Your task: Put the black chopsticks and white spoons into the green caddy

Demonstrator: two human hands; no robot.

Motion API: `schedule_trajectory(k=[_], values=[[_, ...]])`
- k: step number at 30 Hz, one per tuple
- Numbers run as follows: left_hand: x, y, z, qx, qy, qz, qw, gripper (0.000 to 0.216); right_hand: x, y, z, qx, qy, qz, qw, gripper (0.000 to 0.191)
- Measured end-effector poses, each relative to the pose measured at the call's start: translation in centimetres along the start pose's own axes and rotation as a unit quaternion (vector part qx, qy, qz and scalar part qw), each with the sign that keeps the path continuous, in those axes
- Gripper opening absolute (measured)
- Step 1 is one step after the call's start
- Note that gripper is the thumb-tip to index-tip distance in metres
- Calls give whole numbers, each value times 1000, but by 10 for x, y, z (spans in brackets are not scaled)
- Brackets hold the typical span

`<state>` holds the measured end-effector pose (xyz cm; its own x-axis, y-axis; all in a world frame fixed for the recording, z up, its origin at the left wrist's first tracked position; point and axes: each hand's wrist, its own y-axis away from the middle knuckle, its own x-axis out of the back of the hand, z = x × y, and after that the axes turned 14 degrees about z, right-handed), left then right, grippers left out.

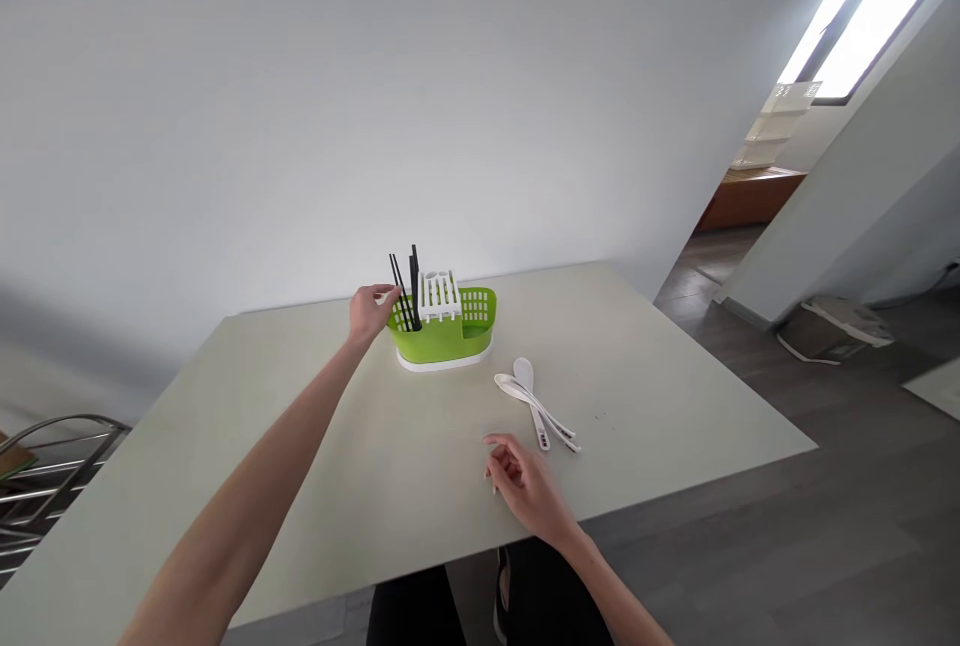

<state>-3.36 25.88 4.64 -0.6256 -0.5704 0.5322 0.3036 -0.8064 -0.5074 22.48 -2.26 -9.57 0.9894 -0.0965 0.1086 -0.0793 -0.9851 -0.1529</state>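
Note:
A green cutlery caddy (pixel 469 331) with a white base and a white slotted insert (pixel 439 294) stands near the far middle of a pale table (pixel 375 466). Black chopsticks (pixel 409 291) stand upright in its left end. My left hand (pixel 369 311) is stretched out to the caddy's left end, with fingertips pinched at the chopsticks. Two white spoons (pixel 534 401) lie crossed on the table in front of the caddy, to the right. My right hand (pixel 521 481) hovers low over the table just short of the spoon handles, fingers loosely curled, holding nothing.
A plain white wall runs behind the table. A metal wire rack (pixel 52 476) stands at the table's left edge. To the right, dark wood floor leads to a bright window and a bundle (pixel 836 326) on the floor by a wall.

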Motion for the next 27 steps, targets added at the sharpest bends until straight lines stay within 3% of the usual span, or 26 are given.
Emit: schedule_trajectory(k=[3,6,8,10,13,16,27], values=[[16,20,-16,16,8,48,999,49,9,1,-7,4,0,-2,1000,36],[39,58,-44,65,6,77,995,50,30,-6,-12,49,83,79,992,34],[56,91,-63,101,-5,44,994,50,46,-17,-13,88,177,169,966,31],[72,124,-77,118,-10,-7,993,51,61,-29,-9,111,282,215,928,29],[93,164,-83,117,-26,-39,992,52,74,-45,-1,112,430,182,877,23],[107,186,-76,122,-19,-59,991,52,77,-52,5,108,500,137,848,20],[115,204,-68,73,-9,-72,995,45,83,-60,8,146,535,128,822,32]])
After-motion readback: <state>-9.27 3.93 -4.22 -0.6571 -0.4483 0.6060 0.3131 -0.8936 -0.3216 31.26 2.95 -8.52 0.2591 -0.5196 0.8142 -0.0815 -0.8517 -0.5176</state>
